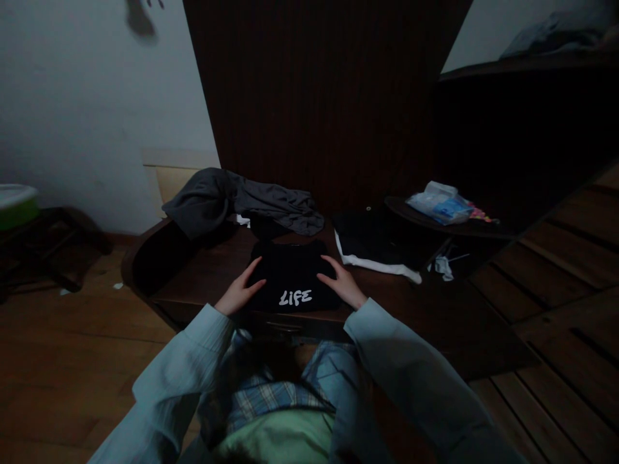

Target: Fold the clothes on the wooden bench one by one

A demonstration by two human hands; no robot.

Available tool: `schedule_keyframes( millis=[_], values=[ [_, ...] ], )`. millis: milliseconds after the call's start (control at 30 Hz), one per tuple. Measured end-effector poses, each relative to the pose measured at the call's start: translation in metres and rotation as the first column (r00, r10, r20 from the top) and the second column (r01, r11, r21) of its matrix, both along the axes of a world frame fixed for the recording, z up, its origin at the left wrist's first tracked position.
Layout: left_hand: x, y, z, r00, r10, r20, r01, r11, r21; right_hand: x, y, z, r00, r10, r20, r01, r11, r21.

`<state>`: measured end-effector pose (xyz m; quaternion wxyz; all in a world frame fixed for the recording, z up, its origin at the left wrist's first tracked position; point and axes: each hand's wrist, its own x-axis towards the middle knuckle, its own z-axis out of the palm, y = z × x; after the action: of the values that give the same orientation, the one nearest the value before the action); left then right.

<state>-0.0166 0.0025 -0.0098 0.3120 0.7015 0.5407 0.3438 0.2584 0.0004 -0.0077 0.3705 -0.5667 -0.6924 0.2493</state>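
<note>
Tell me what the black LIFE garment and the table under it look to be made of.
Black LIFE garment: soft matte knit, probably cotton jersey; it lies folded flat and the white letters look printed. Table: dark brown wood or veneer, slight sheen; the dim light hides any grain.

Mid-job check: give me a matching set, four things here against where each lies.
Things
1 black LIFE garment
2 grey garment
3 black-and-white folded pile
4 plastic packet

Places
A on the curved shelf
B crumpled at the back left of the table
C touched by the left hand and right hand
D folded, right of the right hand

Pairs: 1-C, 2-B, 3-D, 4-A
</note>
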Motion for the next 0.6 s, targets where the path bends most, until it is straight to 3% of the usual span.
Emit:
schedule_keyframes(
  millis=[133, 233, 333, 600],
  values=[
    [0.015, 0.002, -0.003, 0.99, 0.098, 0.099, -0.095, 0.995, -0.034, -0.001, 0.007, 0.003, 0.996, 0.04, 0.076, -0.04, 0.999, 0.011],
    [0.028, 0.002, 0.005, 0.98, 0.102, 0.168, -0.114, 0.991, 0.065, 0.002, 0.013, 0.014, 0.986, 0.069, 0.149, -0.085, 0.991, 0.101],
    [0.044, 0.003, 0.024, 0.976, 0.076, 0.204, -0.117, 0.974, 0.194, 0.014, 0.016, 0.035, 0.975, 0.069, 0.21, -0.112, 0.973, 0.202],
    [0.119, 0.031, 0.075, 0.977, -0.139, 0.16, 0.042, 0.868, 0.494, 0.093, 0.025, 0.09, 0.947, -0.218, 0.235, 0.085, 0.878, 0.471]
  ],
)
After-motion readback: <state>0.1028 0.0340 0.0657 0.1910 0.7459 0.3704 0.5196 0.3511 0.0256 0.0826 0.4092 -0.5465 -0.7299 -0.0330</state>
